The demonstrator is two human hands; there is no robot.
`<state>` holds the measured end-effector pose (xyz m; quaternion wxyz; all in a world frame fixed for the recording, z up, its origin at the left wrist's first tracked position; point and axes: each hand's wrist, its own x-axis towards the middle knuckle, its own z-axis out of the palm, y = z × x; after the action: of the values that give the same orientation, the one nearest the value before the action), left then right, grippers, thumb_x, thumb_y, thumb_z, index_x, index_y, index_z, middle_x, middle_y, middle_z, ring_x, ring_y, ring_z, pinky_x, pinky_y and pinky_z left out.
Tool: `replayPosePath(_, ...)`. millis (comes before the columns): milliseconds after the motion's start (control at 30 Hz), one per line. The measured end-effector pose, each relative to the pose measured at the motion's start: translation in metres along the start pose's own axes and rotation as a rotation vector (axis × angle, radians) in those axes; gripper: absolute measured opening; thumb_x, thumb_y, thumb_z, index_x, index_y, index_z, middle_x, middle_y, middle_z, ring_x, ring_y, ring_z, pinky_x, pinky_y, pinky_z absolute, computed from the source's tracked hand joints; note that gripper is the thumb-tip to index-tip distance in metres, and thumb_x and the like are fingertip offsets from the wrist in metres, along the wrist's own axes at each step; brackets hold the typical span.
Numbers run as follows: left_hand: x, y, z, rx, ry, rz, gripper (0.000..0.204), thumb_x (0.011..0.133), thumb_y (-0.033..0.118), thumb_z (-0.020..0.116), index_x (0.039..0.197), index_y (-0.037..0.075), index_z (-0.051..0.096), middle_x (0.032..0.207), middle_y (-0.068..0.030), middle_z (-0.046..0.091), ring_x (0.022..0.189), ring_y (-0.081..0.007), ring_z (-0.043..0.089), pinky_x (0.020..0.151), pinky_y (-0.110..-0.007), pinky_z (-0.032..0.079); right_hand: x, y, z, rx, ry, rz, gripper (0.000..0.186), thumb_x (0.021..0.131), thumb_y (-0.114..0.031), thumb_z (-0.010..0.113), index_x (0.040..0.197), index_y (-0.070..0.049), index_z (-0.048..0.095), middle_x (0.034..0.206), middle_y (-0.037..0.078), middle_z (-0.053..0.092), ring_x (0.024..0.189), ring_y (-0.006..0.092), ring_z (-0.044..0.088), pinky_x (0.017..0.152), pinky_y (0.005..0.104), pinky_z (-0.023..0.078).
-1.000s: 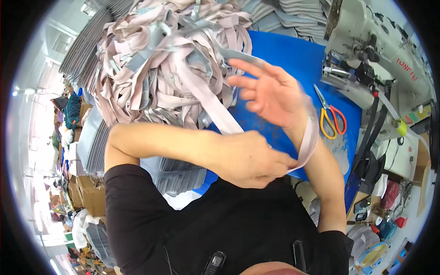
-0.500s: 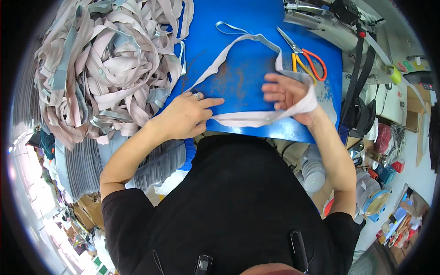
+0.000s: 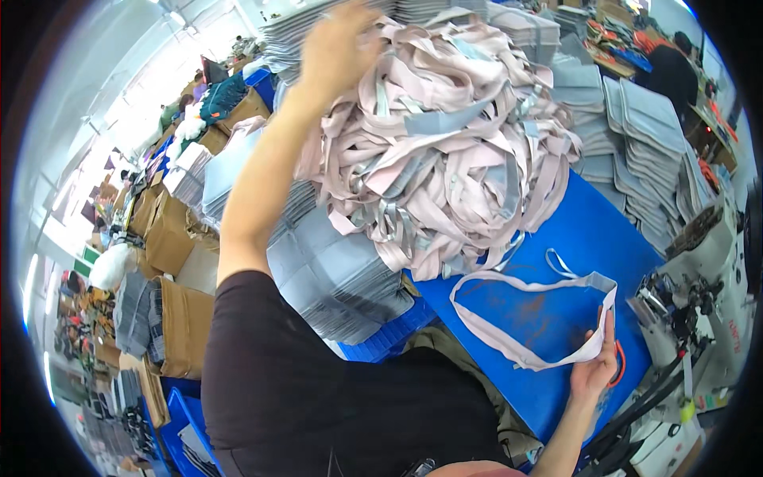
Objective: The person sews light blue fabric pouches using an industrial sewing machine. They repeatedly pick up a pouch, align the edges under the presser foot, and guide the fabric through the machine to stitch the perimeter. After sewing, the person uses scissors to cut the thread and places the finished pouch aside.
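Note:
My left hand reaches to the far left edge of a big heap of pink and grey zipper strips. It is smeared by motion, and its fingertips cannot be made out against the heap and the grey stack behind. On the blue table my right hand holds a pink zipper strip at its right end, between thumb and fingers. That strip forms a wide loop on the tabletop, with a thin light cord loop at its far side. Beside my right hand shows one red scissor handle; the rest is hidden.
Stacks of grey folded pieces stand left of the table, with more grey stacks beyond the heap. A sewing machine stands at the right. Brown cardboard boxes are at the far left.
My view has swung left. My left hand has left the zipper strip and moved up to the heap's far left edge. My right hand's spread fingers have drawn together at the strip.

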<state>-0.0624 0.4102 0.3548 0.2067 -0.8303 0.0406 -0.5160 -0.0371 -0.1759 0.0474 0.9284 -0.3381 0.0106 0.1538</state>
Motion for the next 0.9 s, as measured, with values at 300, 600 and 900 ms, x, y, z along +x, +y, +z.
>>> replayPosePath(300,0.027,-0.185,0.01,0.383,-0.522,-0.427,0.042,0.089,0.043,0.074,0.127,0.025,0.074,0.116,-0.0103,0.076,0.117,-0.0336,0.068,0.098,-0.046,0.053,-0.015,-0.008,0.023,-0.176,-0.027,0.019,0.067,0.101,-0.008,0.059,0.162,-0.012,0.032,0.118,0.0,0.065,0.064,0.0007,0.046,0.042,0.0151,0.032)
replayPosePath(600,0.057,0.106,-0.101,0.073,-0.042,0.071,0.027,0.087,0.011,0.066,0.113,0.01,0.072,0.106,-0.0189,0.07,0.088,-0.0391,0.069,0.075,-0.045,0.055,-0.037,0.001,0.055,-0.657,0.025,-0.264,0.052,0.097,-0.009,0.062,0.147,0.003,0.054,0.144,0.015,0.06,0.116,0.0169,0.066,0.094,0.0275,0.053)
replayPosePath(900,-0.045,0.408,-0.131,-0.937,-0.715,0.631,0.04,0.083,0.025,0.073,0.107,-0.006,0.067,0.108,-0.0157,0.065,0.07,-0.0286,0.066,0.056,-0.035,0.055,-0.046,-0.011,0.08,-0.475,-0.036,-0.085,0.036,0.104,-0.025,0.062,0.126,0.004,0.065,0.116,0.009,0.07,0.105,0.0116,0.064,0.091,0.0284,0.05)
